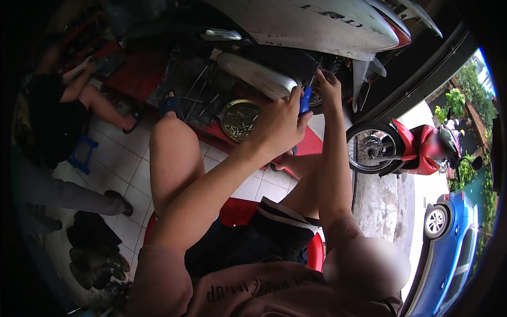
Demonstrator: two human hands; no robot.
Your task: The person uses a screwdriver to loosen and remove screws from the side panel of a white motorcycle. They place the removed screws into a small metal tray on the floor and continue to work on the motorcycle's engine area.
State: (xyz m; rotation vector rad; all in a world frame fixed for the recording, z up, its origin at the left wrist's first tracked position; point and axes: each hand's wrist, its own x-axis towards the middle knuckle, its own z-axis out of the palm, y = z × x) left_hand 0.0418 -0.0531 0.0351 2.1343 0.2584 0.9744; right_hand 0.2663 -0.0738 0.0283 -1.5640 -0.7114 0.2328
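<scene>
Gripping a blue-handled tool (pixel 304 100), the left hand (pixel 282 119) closes its fingers around the handle, with its back turned toward the camera. Its forearm reaches from the near left diagonally to the far side, the elbow bent. The right hand (pixel 329 87) is raised just to the right of the tool, its forearm nearly straight up the view and its fingers bent toward the thumb; whether it pinches a small part cannot be told. Both hands work close beneath the tail of a silver motorcycle (pixel 311 24), at the far side of the scene, and the tool lies between the hands.

Dark lettering runs along the motorcycle's side panel, partly cut by the upper edge of view. Fainter lettering marks the long silver cover (pixel 256 76) left of the hands. Across the wearer's brown shirt (pixel 237 293), nearest the camera, runs a line of dark printed capitals, turned upside down.

Left of the left hand, a round tray (pixel 224 124) of small metal pieces rests on a red platform (pixel 311 145). Well to the right stand a red motorcycle (pixel 420 150) and, nearer, a blue car (pixel 451 253).
</scene>
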